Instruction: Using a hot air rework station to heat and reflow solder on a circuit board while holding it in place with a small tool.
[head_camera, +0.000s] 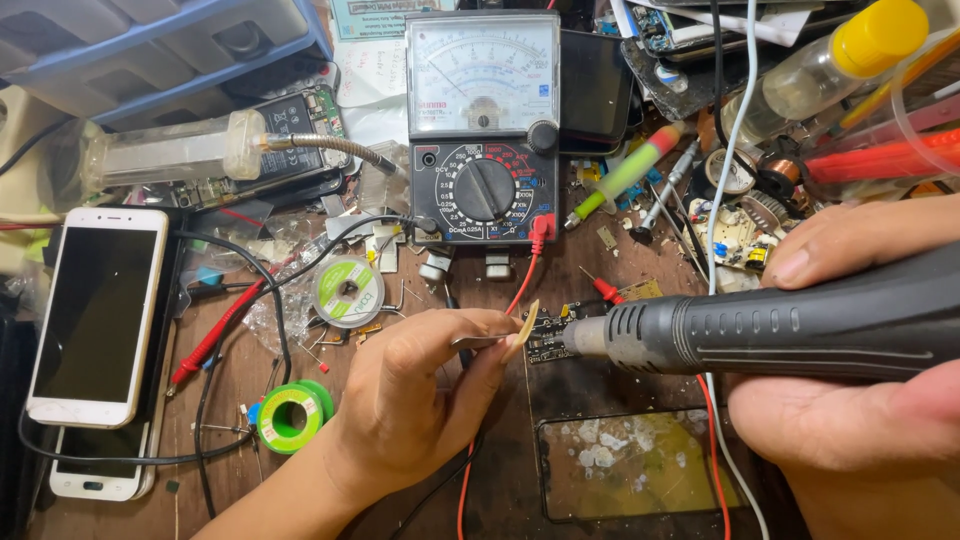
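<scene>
Grey-black hot-air tool (780, 328) lying across both sides of the right hand (850, 400), thumb on top, fingers closed around the body from below; metal nozzle aimed left at a small dark circuit board (550, 333). Nozzle tip touching or just short of the board, cannot tell which. Left hand (415, 400) pinched narrow on tweezers (490, 340), tips meeting the board's left edge, board held just above the wooden tabletop (250, 370). Below the board, a dark glass panel (630, 465) with pale residue, flat on the tabletop. Behind the board, an analog multimeter (483, 130), upright, red lead (520, 290) and black lead plugged at its lower edge. Left of centre, two solder spools: a grey one (348, 291) and a green one (288, 416), well apart. Far left, white phone (98, 315) stacked on another. Upper left, a clear syringe-like tube with flexible metal tip (200, 150). Upper right, clear bottle with yellow cap (835, 65) among loose parts.
</scene>
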